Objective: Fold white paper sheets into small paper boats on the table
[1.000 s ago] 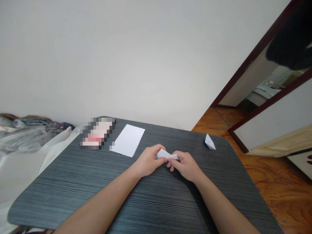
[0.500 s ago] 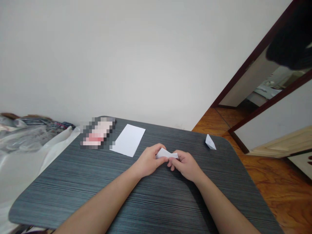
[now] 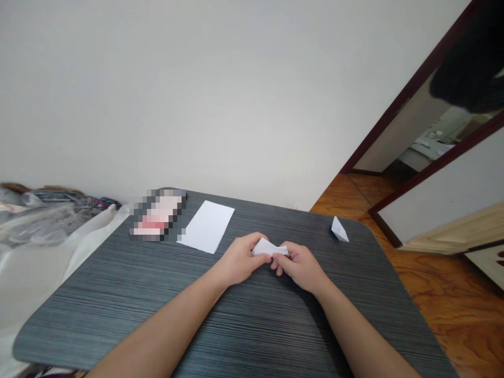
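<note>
A small piece of folded white paper (image 3: 263, 248) is held just above the dark table, between both hands. My left hand (image 3: 241, 261) pinches its left end, thumb in front and fingers behind. My right hand (image 3: 301, 265) grips the right end between thumb and fingers, the other fingers curled below. The two thumbs almost meet at the paper's lower edge. Part of the paper is hidden by the fingers. A flat stack or sheet of white paper (image 3: 207, 227) lies beyond my left hand. To the right stands a small folded white paper shape (image 3: 339, 229).
The dark wood-grained table (image 3: 129, 294) has rounded corners and touches the white wall (image 3: 236, 105). A pixelated object (image 3: 157, 215) lies at its far left. Plastic-covered items (image 3: 51, 220) are heaped left of the table. A doorway and wooden floor (image 3: 460, 310) are on the right.
The folded paper's top edge dips slightly more in the middle now. Both hands keep almost the same place and grip.
</note>
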The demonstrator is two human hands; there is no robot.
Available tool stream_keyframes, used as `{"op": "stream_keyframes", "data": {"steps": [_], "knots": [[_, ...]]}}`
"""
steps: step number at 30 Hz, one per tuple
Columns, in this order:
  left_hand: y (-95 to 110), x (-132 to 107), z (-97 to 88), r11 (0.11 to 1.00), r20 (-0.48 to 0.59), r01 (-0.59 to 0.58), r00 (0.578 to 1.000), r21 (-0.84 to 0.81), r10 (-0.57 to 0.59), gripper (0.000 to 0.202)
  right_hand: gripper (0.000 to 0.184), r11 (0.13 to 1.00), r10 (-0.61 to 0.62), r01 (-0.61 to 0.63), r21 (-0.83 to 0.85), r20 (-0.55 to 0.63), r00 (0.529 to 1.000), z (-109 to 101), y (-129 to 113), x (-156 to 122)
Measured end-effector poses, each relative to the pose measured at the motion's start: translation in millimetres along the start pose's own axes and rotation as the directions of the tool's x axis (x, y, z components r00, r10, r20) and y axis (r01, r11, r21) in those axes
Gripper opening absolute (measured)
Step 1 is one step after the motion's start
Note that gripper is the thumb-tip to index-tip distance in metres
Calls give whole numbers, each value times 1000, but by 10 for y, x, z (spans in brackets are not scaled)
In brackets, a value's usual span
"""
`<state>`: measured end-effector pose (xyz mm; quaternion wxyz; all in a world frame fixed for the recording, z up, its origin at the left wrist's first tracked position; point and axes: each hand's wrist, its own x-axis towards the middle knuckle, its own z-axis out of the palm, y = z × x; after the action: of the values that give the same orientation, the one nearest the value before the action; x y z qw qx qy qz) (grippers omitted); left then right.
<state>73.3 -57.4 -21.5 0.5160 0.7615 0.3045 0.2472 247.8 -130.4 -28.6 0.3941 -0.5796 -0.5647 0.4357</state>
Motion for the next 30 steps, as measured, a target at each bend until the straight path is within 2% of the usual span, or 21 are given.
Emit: {"op": "stream_keyframes", "data": {"steps": [5,13,19,26,30], "knots": [[-4,7,-3,1000,-13,17,1000,-6,-17,22,17,1000,-9,8,-8,-12,1000,-11,1,-4],[8,7,-26,1000,3,14,1000,19,-14,11,16,1000,0,0,-17,-21,1000,-28,18,-2],[13,-2,-25,1000,24,30,999,-4,-30,11,16,1000,4,-4,-13,-15,1000,-21,22,-2],[13,8,-18,999,-33,29,999,-17,-30,20,19,1000,-3,3,-16,-25,1000,-42,25,-5],[15,7,-26,1000,-28,22,999,11,-21,18,18,1000,-4,3,-9,-45,999,-63,49,-4]]}}
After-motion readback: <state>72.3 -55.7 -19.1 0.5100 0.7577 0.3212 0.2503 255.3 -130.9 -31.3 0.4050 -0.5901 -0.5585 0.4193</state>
